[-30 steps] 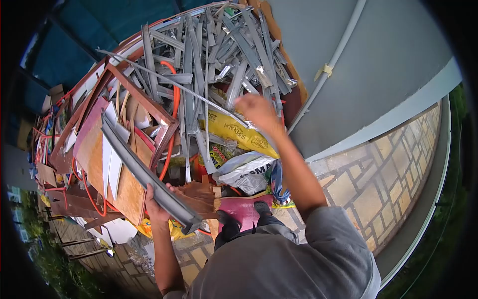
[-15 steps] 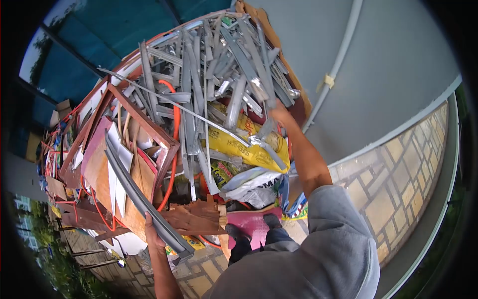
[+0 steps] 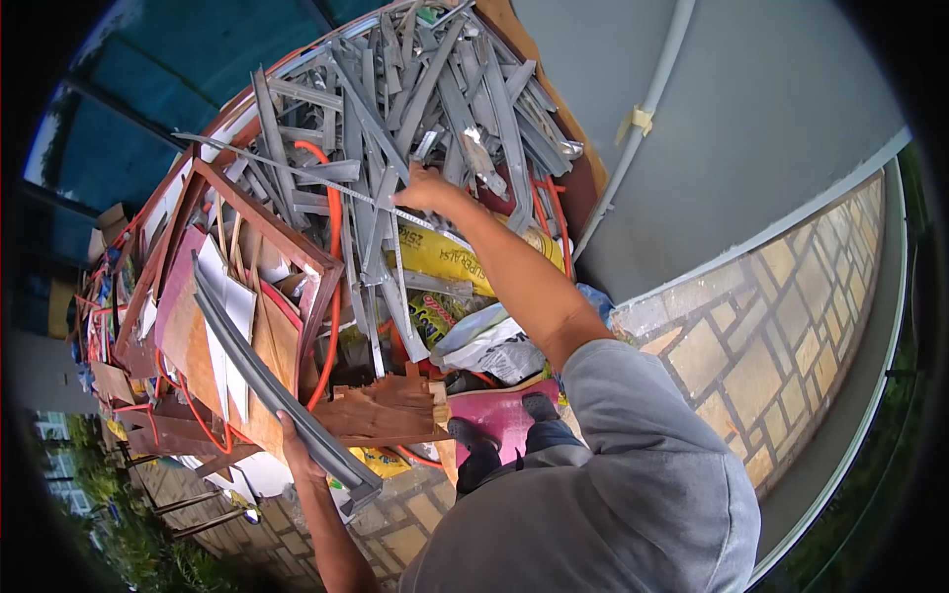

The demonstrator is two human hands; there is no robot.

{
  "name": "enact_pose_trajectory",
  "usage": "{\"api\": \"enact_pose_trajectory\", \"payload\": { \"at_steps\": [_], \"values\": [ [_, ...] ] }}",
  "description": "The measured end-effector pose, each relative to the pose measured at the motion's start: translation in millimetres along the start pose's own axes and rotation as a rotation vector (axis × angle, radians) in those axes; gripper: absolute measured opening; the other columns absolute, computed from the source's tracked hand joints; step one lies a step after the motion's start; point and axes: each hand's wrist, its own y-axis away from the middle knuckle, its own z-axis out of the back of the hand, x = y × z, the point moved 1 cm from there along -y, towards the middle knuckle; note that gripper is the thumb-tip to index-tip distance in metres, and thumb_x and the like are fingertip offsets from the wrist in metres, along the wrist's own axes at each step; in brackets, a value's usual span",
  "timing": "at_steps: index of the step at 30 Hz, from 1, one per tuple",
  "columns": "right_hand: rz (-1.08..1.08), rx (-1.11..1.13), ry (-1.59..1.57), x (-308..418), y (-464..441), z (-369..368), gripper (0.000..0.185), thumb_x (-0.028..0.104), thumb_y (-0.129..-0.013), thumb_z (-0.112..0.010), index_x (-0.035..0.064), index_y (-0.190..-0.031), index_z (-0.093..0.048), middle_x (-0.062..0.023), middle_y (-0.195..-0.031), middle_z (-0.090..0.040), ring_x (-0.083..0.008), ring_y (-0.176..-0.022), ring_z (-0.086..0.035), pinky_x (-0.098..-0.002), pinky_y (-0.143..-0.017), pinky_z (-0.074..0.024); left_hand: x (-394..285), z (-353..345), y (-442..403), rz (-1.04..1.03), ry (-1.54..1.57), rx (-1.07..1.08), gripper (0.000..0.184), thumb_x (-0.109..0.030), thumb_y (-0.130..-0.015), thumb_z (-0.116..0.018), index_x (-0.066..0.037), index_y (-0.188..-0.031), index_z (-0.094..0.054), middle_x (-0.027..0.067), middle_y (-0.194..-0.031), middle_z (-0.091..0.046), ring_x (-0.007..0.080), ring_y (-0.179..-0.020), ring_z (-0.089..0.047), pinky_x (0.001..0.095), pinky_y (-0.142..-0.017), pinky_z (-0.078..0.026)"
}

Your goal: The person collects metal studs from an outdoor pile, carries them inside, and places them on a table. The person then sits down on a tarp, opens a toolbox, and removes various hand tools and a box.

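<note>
My left hand point(image 3: 300, 457), at the lower left, is wrapped around a long, slightly curved bundle of grey metal channels point(image 3: 259, 368). Those channels lie slantwise over a brown wooden panel and torn white sheets. Reaching over the pile, my right hand point(image 3: 427, 188) is closed on the near end of a long grey metal strip point(image 3: 368, 111); its fingertips are partly hidden. Around it lies a heap of loose grey metal strips point(image 3: 463, 104), jumbled in many directions. Below my right forearm is a yellow sack point(image 3: 435, 255) with printed letters.
A reddish wooden frame point(image 3: 267, 232) and an orange hose point(image 3: 334, 267) lie left of the heap. Splintered brown wood point(image 3: 381, 407) sits in front. My feet are on a pink board point(image 3: 494, 420). A grey wall with a pipe point(image 3: 647, 104) rises at the right.
My right hand has moved left across the heap, bringing a grey strip with it. My left hand still holds the channels, a little lower in view. The view has shifted slightly.
</note>
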Motion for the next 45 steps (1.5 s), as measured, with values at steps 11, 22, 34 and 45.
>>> {"api": "enact_pose_trajectory", "payload": {
  "at_steps": [11, 22, 34, 45],
  "values": [
    [-0.449, -0.555, 0.345, -222, -3, 148, 0.057, 0.048, -0.094, -0.054, 0.0024, -0.126, -0.066, -0.0278, -0.13, -0.062, -0.0427, -0.123, -0.059, -0.051, -0.103, -0.0466, 8, 9, 19, -0.043, -0.119, -0.216, 0.049, -0.055, -0.1, -0.054, -0.007, -0.108, -0.059, 0.0035, -0.073, -0.058, 0.0199, -0.054, -0.06, 0.0323, -0.047, -0.052],
    [-0.339, -0.507, 0.401, -233, -37, 142, 0.037, 0.023, -0.089, -0.055, -0.0012, -0.113, -0.069, -0.0269, -0.123, -0.065, -0.0417, -0.118, -0.062, -0.0493, -0.099, -0.0503, 6, 32, 54, -0.194, -0.354, -0.38, 0.052, -0.057, -0.099, -0.055, -0.006, -0.106, -0.061, 0.0021, -0.078, -0.058, 0.014, -0.063, -0.058, 0.0296, -0.056, -0.049],
    [-0.177, -0.361, 0.498, -132, -28, 68, 0.035, 0.022, -0.089, -0.053, 0.0017, -0.107, -0.075, -0.0245, -0.117, -0.069, -0.0381, -0.111, -0.068, -0.0468, -0.094, -0.0541, -2, 39, 60, -0.352, -0.318, -0.292, 0.054, -0.06, -0.097, -0.056, -0.007, -0.103, -0.058, 0.0022, -0.075, -0.057, 0.014, -0.063, -0.058, 0.0291, -0.058, -0.05],
    [-0.319, -0.256, -0.526, -221, -52, 78, 0.078, 0.066, -0.095, -0.051, -0.0016, -0.135, -0.055, -0.0191, -0.125, -0.064, -0.0341, -0.104, -0.063, -0.0512, -0.092, -0.0517, -12, 14, 85, -0.24, -0.338, -0.336, 0.05, -0.056, -0.098, -0.057, -0.007, -0.095, -0.059, 0.0027, -0.072, -0.059, 0.0149, -0.058, -0.059, 0.0284, -0.053, -0.049]
  ]
}}
